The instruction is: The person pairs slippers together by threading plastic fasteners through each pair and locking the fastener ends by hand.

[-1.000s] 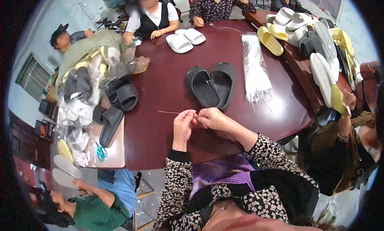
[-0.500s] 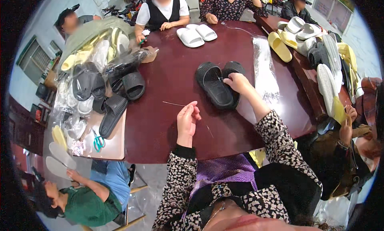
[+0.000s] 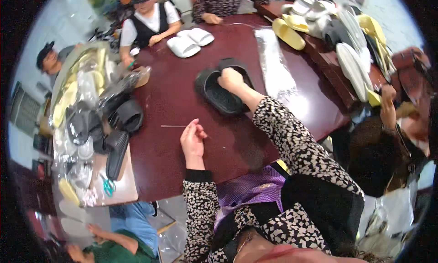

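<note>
Your right hand (image 3: 230,78) sits just above the centre of the frame, fingers curled closed over the strap of one slipper in the pair of black slide slippers (image 3: 221,87). The two lie side by side on the dark red table (image 3: 182,94), so taking one by the strap gives you a firm hold without disturbing the other. Your left hand (image 3: 192,140) is lower, near the middle of the frame and well apart from the slippers; thumb and forefinger pinch one end of a thin pale tie (image 3: 173,126), which sticks out to the left just over the tabletop. Pinching it at the end keeps its length free and its tip ready to guide.

To the right of the slippers, a clear plastic bundle of thin pale strips (image 3: 276,74) lies lengthwise on the table, within easy reach of your right arm. At the left of the frame, a heap of bagged black and yellow slippers (image 3: 98,112) crowds the table edge. A pair of white slippers (image 3: 189,36) rests at the top, in front of another person, and more white and yellow slippers (image 3: 346,39) are stacked along the upper right.
</note>
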Demonstrator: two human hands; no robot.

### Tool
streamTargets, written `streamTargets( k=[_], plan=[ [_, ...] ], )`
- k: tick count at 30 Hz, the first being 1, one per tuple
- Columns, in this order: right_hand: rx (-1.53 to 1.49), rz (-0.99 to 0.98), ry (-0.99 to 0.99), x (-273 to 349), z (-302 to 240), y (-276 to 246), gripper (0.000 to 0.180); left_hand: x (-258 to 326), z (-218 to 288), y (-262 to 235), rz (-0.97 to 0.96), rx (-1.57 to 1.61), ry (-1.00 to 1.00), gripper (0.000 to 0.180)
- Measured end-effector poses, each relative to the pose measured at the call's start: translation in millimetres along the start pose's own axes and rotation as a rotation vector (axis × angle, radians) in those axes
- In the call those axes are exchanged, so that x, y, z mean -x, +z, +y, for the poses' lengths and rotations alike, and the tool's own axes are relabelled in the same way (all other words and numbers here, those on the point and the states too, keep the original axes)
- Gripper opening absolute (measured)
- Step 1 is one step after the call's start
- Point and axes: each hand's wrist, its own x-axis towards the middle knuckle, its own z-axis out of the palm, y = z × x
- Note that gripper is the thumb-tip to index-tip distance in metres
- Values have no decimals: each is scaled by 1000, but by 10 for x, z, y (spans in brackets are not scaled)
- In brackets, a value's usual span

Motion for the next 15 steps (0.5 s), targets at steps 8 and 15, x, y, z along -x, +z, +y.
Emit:
streamTargets(
  k=[8, 15],
  plan=[
    [55, 3, -268, 140, 392, -557, 24, 14, 54, -61, -25, 29, 9, 22],
    [328, 89, -310, -33, 701, -1715, 16, 59, 121, -245, -11, -12, 23, 24]
  ],
)
